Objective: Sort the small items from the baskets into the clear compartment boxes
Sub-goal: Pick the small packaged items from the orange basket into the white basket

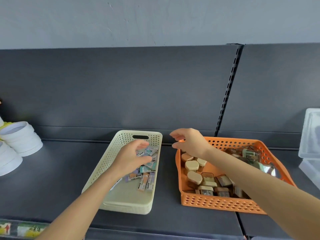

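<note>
A cream perforated basket (110, 163) sits on the dark shelf and holds several small pastel erasers (147, 177). My left hand (131, 156) hovers inside it over the erasers, fingers loosely spread and holding nothing I can see. To the right stands an orange perforated basket (220, 202) filled with several small beige and brown sharpeners (194, 177). My right hand (188, 141) hangs above the orange basket's far left corner, fingers relaxed and empty. Clear plastic boxes (310, 135) stand at the far right edge, partly cut off.
A stack of white round rolls (19, 141) lies at the left of the shelf (52, 179). The dark back panel (121, 87) rises behind the baskets, with a slotted upright (226, 94). Price labels (22, 229) run along the shelf's front edge.
</note>
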